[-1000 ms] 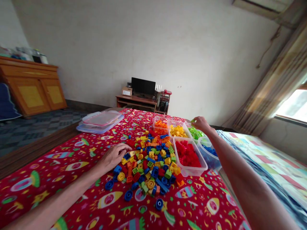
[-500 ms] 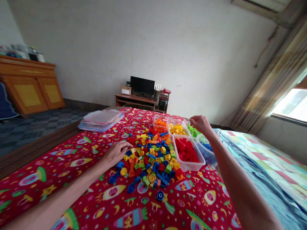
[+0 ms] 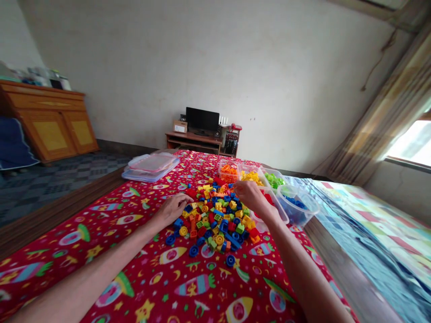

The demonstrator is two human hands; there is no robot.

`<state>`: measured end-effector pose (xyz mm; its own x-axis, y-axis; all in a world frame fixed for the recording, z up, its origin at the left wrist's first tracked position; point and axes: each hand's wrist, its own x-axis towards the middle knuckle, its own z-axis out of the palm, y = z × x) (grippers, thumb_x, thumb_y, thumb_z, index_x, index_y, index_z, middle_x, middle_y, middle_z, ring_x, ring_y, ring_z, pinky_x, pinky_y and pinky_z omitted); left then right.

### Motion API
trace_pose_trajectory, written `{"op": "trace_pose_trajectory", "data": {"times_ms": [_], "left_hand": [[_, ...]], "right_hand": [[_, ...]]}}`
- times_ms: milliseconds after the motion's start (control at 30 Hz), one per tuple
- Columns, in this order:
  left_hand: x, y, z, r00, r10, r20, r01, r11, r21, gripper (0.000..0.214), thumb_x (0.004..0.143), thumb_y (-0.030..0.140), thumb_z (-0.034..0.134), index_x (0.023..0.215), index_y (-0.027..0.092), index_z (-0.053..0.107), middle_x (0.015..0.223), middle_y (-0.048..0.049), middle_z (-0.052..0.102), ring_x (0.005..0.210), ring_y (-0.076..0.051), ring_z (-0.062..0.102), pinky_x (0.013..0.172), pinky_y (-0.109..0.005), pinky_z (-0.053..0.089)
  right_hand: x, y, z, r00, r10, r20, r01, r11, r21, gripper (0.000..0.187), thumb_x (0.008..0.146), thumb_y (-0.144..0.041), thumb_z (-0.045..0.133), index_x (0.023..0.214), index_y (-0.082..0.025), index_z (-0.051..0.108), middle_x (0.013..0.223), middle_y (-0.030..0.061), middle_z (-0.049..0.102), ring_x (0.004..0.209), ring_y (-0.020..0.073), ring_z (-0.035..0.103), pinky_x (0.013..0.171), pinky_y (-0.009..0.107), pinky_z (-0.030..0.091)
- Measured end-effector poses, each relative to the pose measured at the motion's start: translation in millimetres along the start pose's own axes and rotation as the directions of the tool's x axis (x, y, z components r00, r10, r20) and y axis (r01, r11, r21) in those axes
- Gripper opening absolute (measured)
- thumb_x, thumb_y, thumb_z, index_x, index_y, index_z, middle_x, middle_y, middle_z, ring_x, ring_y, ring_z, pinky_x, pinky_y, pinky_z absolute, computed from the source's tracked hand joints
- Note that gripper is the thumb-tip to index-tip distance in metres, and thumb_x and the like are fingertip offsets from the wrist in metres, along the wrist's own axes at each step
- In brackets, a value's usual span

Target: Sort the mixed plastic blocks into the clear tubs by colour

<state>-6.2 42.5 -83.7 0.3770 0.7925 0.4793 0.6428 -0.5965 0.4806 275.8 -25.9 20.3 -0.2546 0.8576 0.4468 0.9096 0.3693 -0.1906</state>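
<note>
A mixed pile of toy building bricks [image 3: 215, 220] in red, blue, yellow, green and orange lies on a red patterned cloth [image 3: 134, 260]. At the pile's left edge rests my left hand [image 3: 175, 208], its fingers loosely bent and a little apart, with nothing visible in them. My right hand [image 3: 251, 194] is over the far right of the pile, fingers curled down and closed; its fingertips and anything in them are hidden. Behind that wrist stands a clear tub of red bricks [image 3: 269, 197], partly covered by the arm.
Clear tubs hold orange bricks [image 3: 229, 172], yellow bricks [image 3: 252, 177], green bricks [image 3: 274, 180] and blue bricks [image 3: 295, 202]. Stacked plastic lids [image 3: 151, 166] lie at the far left of the cloth. Loose blue round pieces [image 3: 230, 260] sit in front of the pile.
My right hand has moved left and down, from above the green tub to the pile's far right. My left hand stays at the pile's left edge. The view has shifted slightly.
</note>
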Motion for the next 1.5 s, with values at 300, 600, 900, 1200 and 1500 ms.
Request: {"op": "trace_pose_trajectory", "data": {"times_ms": [300,600,900,1200,1500], "left_hand": [[-2.4,19.3,-8.8,0.997,-0.067,0.043,0.07,0.994,-0.087,0.047,0.088,0.05,0.033,0.096,0.02,0.069,0.098,-0.0063,0.072,0.094,-0.023,0.064,0.086,-0.032,0.049],[1.5,12.1,-17.7,0.955,0.028,0.296,0.026,0.984,-0.176,0.057,0.074,0.052,0.06,0.12,0.019,0.06,0.121,-0.0109,0.064,0.109,-0.026,0.061,0.092,-0.034,0.048],[10.2,18.3,-19.3,0.983,-0.081,0.162,0.11,0.978,-0.178,0.04,0.068,0.044,0.065,0.1,0.019,0.067,0.09,-0.0067,0.071,0.079,-0.022,0.066,0.07,-0.031,0.054],[12.5,50.5,-25.1,0.968,-0.147,0.202,0.231,0.835,-0.499,0.065,0.064,0.05,0.07,0.117,0.016,0.057,0.099,-0.0095,0.068,0.076,-0.02,0.066,0.057,-0.027,0.052],[7.3,86.9,-14.3,0.972,-0.124,0.201,0.22,0.782,-0.583,0.075,0.068,0.055,0.067,0.128,0.014,0.047,0.095,-0.0083,0.066,0.082,-0.021,0.065,0.069,-0.031,0.052]], "right_hand": [[-10.3,-7.2,26.3,0.987,-0.056,0.152,0.066,0.996,-0.063,0.027,0.085,-0.011,0.047,0.103,-0.013,0.066,0.094,0.0111,0.069,0.089,0.0186,0.061,0.081,0.027,0.042],[-18.2,-9.5,47.6,0.955,-0.21,0.208,0.222,0.974,-0.037,0.043,0.079,-0.005,0.053,0.121,-0.013,0.059,0.116,0.0152,0.062,0.11,0.0226,0.055,0.096,0.033,0.042],[-8.3,3.4,55.4,0.991,-0.137,0.005,0.137,0.991,0.007,0.031,0.082,-0.009,0.047,0.107,-0.014,0.065,0.099,0.0109,0.069,0.096,0.0181,0.06,0.089,0.029,0.042],[-10.1,-25.2,32.7,1.0,-0.022,-0.015,0.024,0.983,0.184,0.03,0.083,-0.019,0.054,0.109,-0.02,0.067,0.089,0.006,0.072,0.085,0.0172,0.066,0.078,0.026,0.046],[-17.2,-59.2,34.4,0.972,-0.234,0.004,0.21,0.88,0.425,0.028,0.081,-0.015,0.056,0.106,-0.019,0.066,0.089,0.0042,0.071,0.077,0.0137,0.064,0.068,0.021,0.042]]}}
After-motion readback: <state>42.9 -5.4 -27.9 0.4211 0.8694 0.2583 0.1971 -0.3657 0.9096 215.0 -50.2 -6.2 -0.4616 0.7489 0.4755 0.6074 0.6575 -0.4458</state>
